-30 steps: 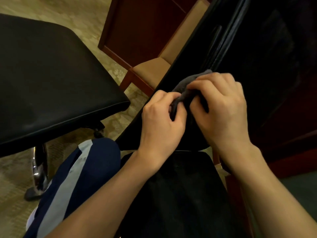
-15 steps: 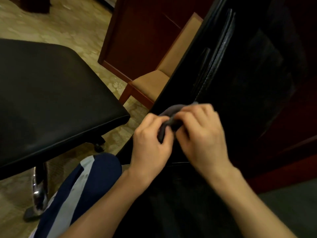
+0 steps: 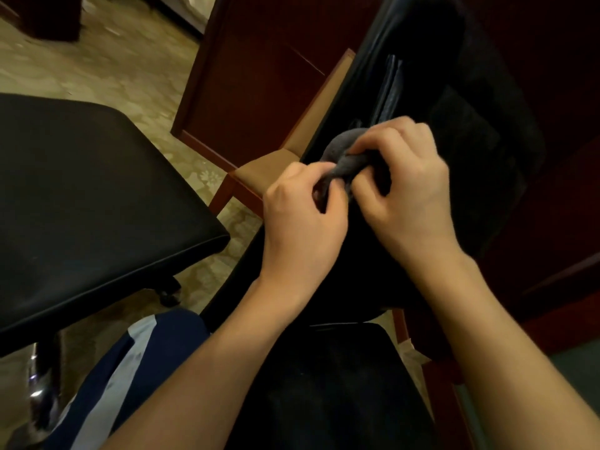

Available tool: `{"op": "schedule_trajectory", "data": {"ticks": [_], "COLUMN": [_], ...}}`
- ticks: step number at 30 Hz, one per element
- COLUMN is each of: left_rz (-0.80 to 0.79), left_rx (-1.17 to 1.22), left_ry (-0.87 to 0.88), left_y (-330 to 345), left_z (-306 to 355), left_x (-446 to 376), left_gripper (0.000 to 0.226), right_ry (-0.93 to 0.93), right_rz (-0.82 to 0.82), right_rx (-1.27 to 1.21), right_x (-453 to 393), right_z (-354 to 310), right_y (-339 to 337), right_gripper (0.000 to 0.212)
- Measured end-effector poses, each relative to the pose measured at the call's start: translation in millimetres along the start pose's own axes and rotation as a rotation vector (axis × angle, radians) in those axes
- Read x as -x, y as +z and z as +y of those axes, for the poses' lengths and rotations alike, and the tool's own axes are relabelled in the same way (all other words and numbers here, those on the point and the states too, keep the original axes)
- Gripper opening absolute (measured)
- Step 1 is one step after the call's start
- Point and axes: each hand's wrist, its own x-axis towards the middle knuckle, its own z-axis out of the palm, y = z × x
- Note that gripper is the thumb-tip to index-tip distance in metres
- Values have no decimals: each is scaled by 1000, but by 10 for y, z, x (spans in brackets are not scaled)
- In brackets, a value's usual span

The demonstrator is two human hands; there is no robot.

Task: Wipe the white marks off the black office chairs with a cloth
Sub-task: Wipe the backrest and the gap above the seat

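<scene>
Patterned floor (image 3: 107, 79) left; both hands' grip clamped on cloth (image 3: 345, 157) against chair back (image 3: 454, 131).

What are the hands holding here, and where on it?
Both hold the bunched grey cloth: the left hand pinches its lower end, the right hand grips its upper part.

Person seen from a head-worn camera. Both forearms (image 3: 227, 362) enter from the lower edge of the frame and are bare to the wrist; no sleeve, watch or ring shows on them. The left hand (image 3: 302, 228) and right hand (image 3: 409, 196), at centre frame, are ungloved. At lower left, one leg wears dark navy trousers (image 3: 107, 378) with a broad pale grey-white stripe (image 3: 130, 368) running lengthwise along the side; small dark flecks mark the stripe.
</scene>
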Motion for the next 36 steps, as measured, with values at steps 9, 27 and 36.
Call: {"op": "schedule_trajectory", "data": {"ticks": [9,27,36], "left_rz": [-303,-367,-193], "left_rx": [-93,-390,-310], "left_ry": [79,-11,80], "left_y": [-535,-733,-234], "left_z": [-1095,-1592,-722], "left_x": [906,1227,545], "left_gripper": [23,13,21], "right_ry": [-106,-256,-265], "right_rz": [-191,-553,-235], "right_rx": [268,406,431], "right_x": [1056,1221,485], "right_z": [-614,-937,-406], "right_y": [502,1133,428], "right_gripper": [10,25,11]}}
